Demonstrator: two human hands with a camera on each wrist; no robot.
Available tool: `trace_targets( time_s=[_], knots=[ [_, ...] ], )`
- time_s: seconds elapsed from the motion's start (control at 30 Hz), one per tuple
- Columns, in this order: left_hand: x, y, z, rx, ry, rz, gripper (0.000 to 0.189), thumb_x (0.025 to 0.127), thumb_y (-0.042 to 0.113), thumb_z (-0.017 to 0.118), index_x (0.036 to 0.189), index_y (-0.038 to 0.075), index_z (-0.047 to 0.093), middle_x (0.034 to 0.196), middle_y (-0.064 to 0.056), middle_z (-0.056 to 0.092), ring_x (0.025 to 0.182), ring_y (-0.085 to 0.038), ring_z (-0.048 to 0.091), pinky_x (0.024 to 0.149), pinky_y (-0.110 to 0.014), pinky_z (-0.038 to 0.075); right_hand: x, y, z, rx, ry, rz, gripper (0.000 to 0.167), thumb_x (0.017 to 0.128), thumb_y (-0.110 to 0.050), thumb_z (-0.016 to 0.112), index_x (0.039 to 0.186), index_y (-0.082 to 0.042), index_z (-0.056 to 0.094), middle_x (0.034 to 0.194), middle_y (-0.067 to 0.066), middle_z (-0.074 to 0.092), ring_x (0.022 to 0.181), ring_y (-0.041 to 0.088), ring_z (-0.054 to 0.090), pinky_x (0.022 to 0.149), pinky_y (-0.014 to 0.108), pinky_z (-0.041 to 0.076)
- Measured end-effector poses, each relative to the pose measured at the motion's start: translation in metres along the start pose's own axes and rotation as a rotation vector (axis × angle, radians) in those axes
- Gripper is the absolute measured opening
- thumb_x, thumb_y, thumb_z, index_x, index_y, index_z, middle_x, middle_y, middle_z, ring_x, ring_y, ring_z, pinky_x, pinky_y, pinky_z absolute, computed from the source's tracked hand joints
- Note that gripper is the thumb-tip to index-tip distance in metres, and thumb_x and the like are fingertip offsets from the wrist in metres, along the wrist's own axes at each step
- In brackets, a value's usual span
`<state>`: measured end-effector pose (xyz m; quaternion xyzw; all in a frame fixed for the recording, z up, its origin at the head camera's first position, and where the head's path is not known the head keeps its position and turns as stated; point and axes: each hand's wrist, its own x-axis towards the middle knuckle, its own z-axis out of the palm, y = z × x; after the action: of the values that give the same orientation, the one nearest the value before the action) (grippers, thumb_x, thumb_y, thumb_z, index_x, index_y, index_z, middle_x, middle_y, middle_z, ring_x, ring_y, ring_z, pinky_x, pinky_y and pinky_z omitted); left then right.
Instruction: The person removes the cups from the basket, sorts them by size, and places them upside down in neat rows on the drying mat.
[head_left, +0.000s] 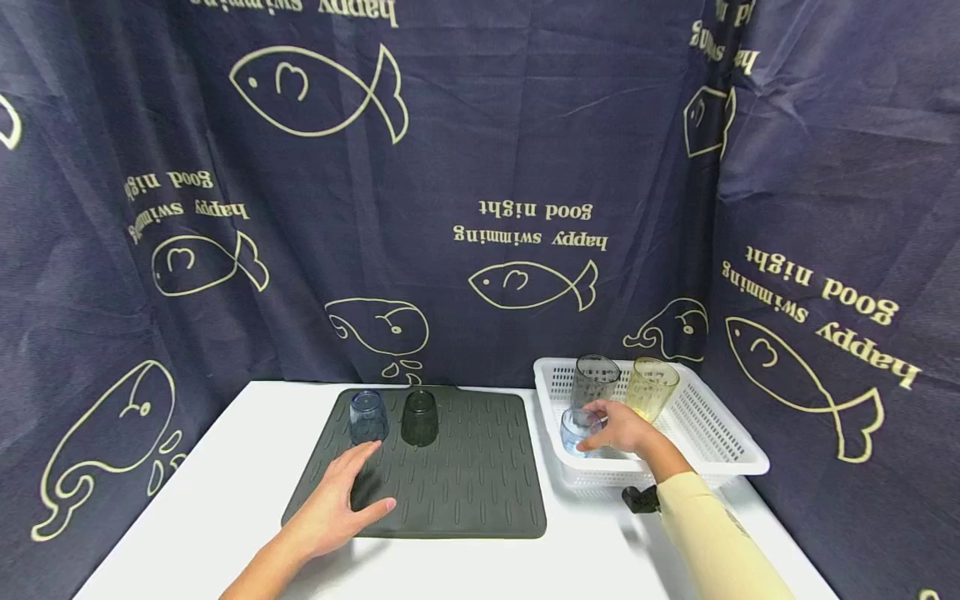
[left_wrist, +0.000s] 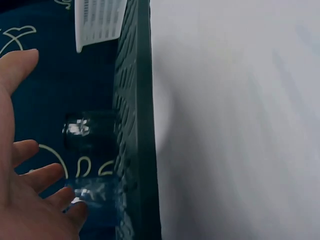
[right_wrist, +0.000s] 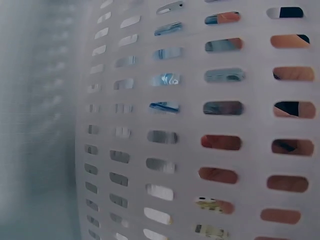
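While the left-hand grip (head_left: 335,510) is wide and holds nothing just beside the blue glass (head_left: 369,421) on the dark mat (head_left: 480,487), the right-hand grip (head_left: 621,427) pinches the pale blue glass (head_left: 575,428) inside the white basket (head_left: 752,463). From here I see the tall grey glass (head_left: 594,382) right behind it and the yellow glass (head_left: 654,387) near the knuckles. Handling it well, I'd judge, calls for light, even pressure from thumb and fingers, as smooth glass could slip, and a straight, upright lift clear of both neighbours and the basket's rim.
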<state>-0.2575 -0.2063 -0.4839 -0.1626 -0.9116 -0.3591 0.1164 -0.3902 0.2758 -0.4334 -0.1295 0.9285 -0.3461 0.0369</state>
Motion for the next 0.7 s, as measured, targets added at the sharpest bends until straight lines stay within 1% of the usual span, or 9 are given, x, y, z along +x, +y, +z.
trace_targets(
  time_s=[0.2,0.33,0.47,0.6,0.7],
  knots=[
    [0.004,0.005,0.009,-0.059,-0.017,-0.029,0.086,0.087,0.048,0.079,0.157,0.018,0.039,0.162,-0.013,0.039,0.15,-0.043,0.035,0.115,-0.07,0.033,-0.002,-0.001,-0.002,0.044,-0.011,-0.025,0.075,0.07,-0.011,0.093,0.131,0.01,0.055,0.128,0.028,0.065,0.108,0.039,0.067,0.091,0.041,0.058],
    [0.006,0.008,0.014,-0.078,-0.008,-0.021,0.084,0.088,0.044,0.079,0.157,0.019,0.039,0.162,-0.01,0.041,0.15,-0.041,0.036,0.115,-0.069,0.033,-0.004,-0.001,-0.005,0.067,0.005,-0.063,0.073,0.071,-0.01,0.093,0.13,0.011,0.054,0.129,0.029,0.064,0.107,0.039,0.067,0.089,0.038,0.058],
    [0.009,0.01,0.017,-0.087,-0.001,-0.015,0.085,0.087,0.047,0.079,0.158,0.022,0.039,0.161,-0.008,0.041,0.15,-0.039,0.038,0.115,-0.068,0.034,-0.005,-0.001,-0.007,0.103,0.02,-0.081,0.073,0.072,-0.01,0.092,0.132,0.01,0.053,0.129,0.029,0.064,0.107,0.039,0.066,0.086,0.033,0.056],
    [0.013,0.013,0.019,-0.121,-0.016,-0.024,0.084,0.088,0.05,0.077,0.158,0.027,0.037,0.162,-0.006,0.04,0.151,-0.038,0.037,0.116,-0.069,0.033,-0.008,-0.003,-0.007,0.133,0.026,-0.095,0.074,0.073,-0.009,0.091,0.133,0.01,0.052,0.13,0.03,0.064,0.111,0.041,0.066,0.088,0.032,0.056],
    [0.015,0.016,0.02,-0.152,-0.028,-0.028,0.083,0.089,0.049,0.077,0.158,0.029,0.036,0.163,-0.005,0.039,0.152,-0.039,0.035,0.116,-0.071,0.031,-0.011,-0.005,-0.007,0.151,0.035,-0.092,0.074,0.074,-0.01,0.091,0.134,0.009,0.052,0.13,0.029,0.064,0.116,0.041,0.064,0.09,0.031,0.056]
  ],
)
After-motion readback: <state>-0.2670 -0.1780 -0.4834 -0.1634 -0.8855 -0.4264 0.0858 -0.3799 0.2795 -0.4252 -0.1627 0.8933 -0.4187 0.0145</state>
